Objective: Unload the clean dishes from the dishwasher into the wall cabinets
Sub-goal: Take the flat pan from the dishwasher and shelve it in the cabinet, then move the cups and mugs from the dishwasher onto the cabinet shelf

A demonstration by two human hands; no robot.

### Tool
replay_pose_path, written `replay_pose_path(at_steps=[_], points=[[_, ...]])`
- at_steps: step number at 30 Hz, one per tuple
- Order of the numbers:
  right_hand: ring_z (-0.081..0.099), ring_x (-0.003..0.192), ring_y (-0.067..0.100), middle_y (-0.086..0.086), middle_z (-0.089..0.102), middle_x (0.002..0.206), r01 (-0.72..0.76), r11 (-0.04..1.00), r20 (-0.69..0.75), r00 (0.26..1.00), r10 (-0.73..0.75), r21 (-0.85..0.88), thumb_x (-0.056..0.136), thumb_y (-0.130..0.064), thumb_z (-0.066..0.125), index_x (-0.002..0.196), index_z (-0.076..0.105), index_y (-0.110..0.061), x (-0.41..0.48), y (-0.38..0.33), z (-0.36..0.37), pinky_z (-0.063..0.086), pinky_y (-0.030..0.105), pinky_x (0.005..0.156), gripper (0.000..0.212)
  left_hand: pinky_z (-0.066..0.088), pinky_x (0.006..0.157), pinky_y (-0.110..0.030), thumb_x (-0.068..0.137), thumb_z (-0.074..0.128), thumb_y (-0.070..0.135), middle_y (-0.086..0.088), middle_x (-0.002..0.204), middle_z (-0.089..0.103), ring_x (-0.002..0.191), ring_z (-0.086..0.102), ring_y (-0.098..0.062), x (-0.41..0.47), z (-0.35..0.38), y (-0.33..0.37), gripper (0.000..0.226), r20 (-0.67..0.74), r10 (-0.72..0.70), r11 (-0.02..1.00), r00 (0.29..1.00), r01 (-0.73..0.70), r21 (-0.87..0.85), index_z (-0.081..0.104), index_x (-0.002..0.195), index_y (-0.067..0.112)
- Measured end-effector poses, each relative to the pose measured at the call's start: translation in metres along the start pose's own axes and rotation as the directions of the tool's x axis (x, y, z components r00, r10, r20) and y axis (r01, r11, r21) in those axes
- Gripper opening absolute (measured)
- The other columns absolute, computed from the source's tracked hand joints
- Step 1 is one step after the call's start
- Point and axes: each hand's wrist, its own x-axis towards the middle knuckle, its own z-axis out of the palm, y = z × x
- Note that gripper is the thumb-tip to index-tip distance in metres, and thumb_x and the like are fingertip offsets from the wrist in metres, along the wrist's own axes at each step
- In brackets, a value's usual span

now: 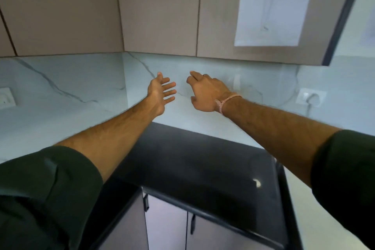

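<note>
Both my hands are empty and reach out over the pale marble worktop [203, 126] toward the far corner. My left hand [161, 92] has its fingers spread and straight, palm turned inward. My right hand [205, 93] shows its back, fingers loosely curled round nothing. No dish and no dishwasher is in view, so I judge I am between loads, about to open a cupboard. The wall cabinets [158, 10] hang above and beyond my hands, meeting in that corner, every door closed. The doors are tall panels facing me, long axis upright, seams vertical. I see no handles on them, so the next move likely calls for hooking fingertips under a door's lower edge and pulling it toward me.
</note>
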Motion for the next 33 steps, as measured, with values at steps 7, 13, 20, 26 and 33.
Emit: replay_pose_path(at_steps=[7,13,20,26,33], points=[[0.05,0.124,0.03,0.009,0.041,0.147,-0.127,0.983,0.065,0.991,0.119,0.134,0.092,-0.027,0.056,0.14,0.04,-0.013,-0.129,0.031,0.028,0.046,0.043,0.101,0.053,0.048,0.102,-0.048,0.105,0.03,0.048,-0.009,0.126,0.065,0.112,0.062,-0.031,-0.088,0.049,-0.075,0.051,0.027,-0.095,0.982,0.995,0.089,0.165,0.06,0.125,0.012],[0.054,0.114,0.031,0.009,0.05,0.136,-0.308,0.925,0.189,0.944,0.269,0.222,0.092,-0.025,0.052,0.131,0.046,-0.011,-0.235,0.061,0.082,0.048,0.041,0.087,0.043,0.052,0.083,-0.035,0.105,0.034,0.045,-0.004,0.11,0.071,0.092,0.065,-0.018,-0.13,0.085,-0.171,0.043,0.126,-0.233,0.921,0.964,0.177,0.347,0.065,0.106,0.016],[0.055,0.113,0.028,0.007,0.051,0.134,-0.56,0.794,0.378,0.806,0.456,0.235,0.091,-0.028,0.054,0.129,0.049,-0.015,-0.375,0.079,0.161,0.051,0.044,0.091,0.041,0.053,0.081,-0.036,0.104,0.043,0.036,-0.006,0.104,0.073,0.083,0.064,-0.017,-0.187,0.116,-0.315,0.033,0.187,-0.468,0.8,0.864,0.323,0.505,0.065,0.107,0.013],[0.055,0.113,0.026,0.009,0.051,0.135,-0.772,0.606,0.584,0.586,0.562,0.192,0.093,-0.023,0.056,0.131,0.05,-0.014,-0.532,0.079,0.227,0.049,0.037,0.093,0.04,0.051,0.073,-0.031,0.103,0.046,0.029,-0.008,0.105,0.07,0.088,0.064,-0.022,-0.269,0.136,-0.433,0.026,0.208,-0.677,0.646,0.706,0.434,0.628,0.062,0.111,0.011],[0.053,0.12,0.026,0.01,0.053,0.136,-0.949,0.312,0.793,0.226,0.565,0.049,0.094,-0.022,0.057,0.132,0.051,-0.016,-0.736,0.069,0.312,0.043,0.036,0.101,0.039,0.046,0.062,-0.026,0.097,0.056,0.02,-0.006,0.09,0.069,0.071,0.059,-0.018,-0.387,0.151,-0.585,0.011,0.045,-0.878,0.379,0.477,0.632,0.676,0.061,0.102,0.011]])
